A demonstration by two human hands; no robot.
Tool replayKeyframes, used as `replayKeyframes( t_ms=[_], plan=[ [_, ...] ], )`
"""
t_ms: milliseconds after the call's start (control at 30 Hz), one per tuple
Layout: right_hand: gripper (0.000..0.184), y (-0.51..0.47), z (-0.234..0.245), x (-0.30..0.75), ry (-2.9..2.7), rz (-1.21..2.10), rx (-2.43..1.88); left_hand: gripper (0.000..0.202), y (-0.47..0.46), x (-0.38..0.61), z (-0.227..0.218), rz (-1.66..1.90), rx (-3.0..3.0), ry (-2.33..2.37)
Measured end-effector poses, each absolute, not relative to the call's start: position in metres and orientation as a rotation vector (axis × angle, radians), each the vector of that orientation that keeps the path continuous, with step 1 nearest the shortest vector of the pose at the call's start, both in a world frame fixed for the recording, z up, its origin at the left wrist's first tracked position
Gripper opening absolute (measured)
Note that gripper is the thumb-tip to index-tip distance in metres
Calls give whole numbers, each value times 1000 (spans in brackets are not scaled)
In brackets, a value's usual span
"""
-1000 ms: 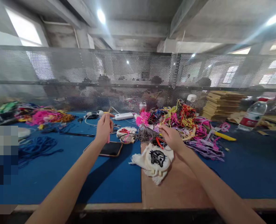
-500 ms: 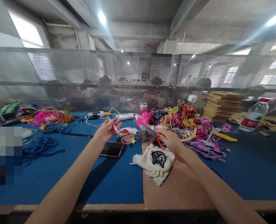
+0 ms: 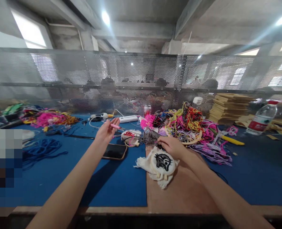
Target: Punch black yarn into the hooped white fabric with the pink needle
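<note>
My left hand (image 3: 107,131) is closed round a pink pen-like punch needle (image 3: 115,126), raised over the blue mat near a phone (image 3: 114,151). My right hand (image 3: 171,147) has its fingers pressed together at the edge of a grey yarn bundle (image 3: 150,137); what lies between the fingertips is hidden. Just below it, a white cloth in an embroidery hoop (image 3: 163,162) lies on the brown board, bearing a black and grey stitched face-like figure. A second hooped piece (image 3: 131,137) with red and pink on it rests behind the phone.
A tangled heap of coloured yarn (image 3: 179,122) spreads behind my right hand. Further right are a yellow-handled tool (image 3: 233,140), stacked brown boards (image 3: 230,108) and a water bottle (image 3: 262,117). Blue yarn (image 3: 43,149) lies left. A perforated metal screen (image 3: 136,73) closes the back, with people behind it.
My left hand has turned, bringing the punch needle closer to level. My right hand has moved slightly down and left, and the red-handled tool seen beneath it before is now hidden.
</note>
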State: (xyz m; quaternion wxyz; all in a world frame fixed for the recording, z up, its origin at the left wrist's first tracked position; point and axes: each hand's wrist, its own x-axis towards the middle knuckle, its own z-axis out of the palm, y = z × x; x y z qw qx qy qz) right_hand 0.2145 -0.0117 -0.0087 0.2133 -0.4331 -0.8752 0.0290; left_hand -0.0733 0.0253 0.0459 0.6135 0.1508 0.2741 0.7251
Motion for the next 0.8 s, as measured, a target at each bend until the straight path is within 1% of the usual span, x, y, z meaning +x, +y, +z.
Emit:
replayKeyframes(
  t_ms=[333,633,733,800],
  plan=[
    [18,-11,-12,213,-2447,51,-1232,28,25,-71,45,1644,430,659],
    [19,-14,-8,209,-2448,73,-1250,16,32,-65,35,1677,625,691],
    [19,-14,-10,209,-2430,71,-1232,14,28,-60,33,1601,777,761],
    [20,-14,-11,209,-2411,63,-1222,16,24,-57,32,1527,901,827]
  ],
)
